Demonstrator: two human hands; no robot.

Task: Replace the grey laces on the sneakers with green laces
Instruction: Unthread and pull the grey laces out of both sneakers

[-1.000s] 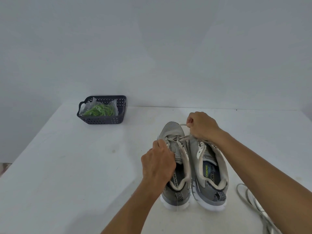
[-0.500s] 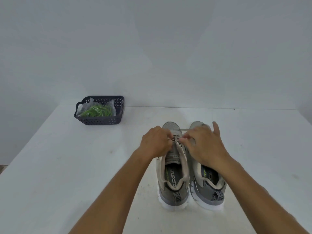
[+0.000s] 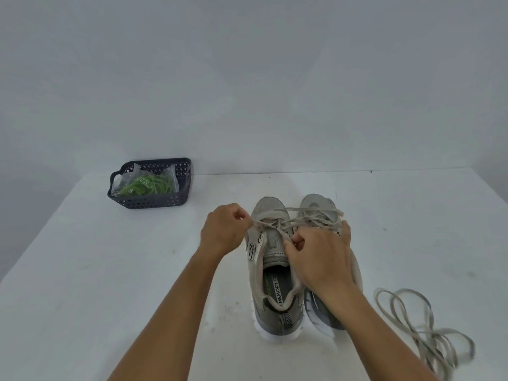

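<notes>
Right hand (image 3: 320, 259) over sneakers (image 3: 270, 270), perhaps pinching lace (image 3: 308, 215)

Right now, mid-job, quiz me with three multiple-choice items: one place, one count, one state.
1. Where are the green laces?
A. in the dark perforated plastic basket
B. in a sneaker
C. in a hand

2. How many grey mesh sneakers stand on the white table?
A. one
B. two
C. three

3. What is the left hand doing?
A. resting flat
B. holding the basket
C. pinching a grey lace

Key: 1 A, the bagged green bundle lies inside; 2 B, a pair stands side by side; 3 C, the lace runs from its fingers.
</notes>
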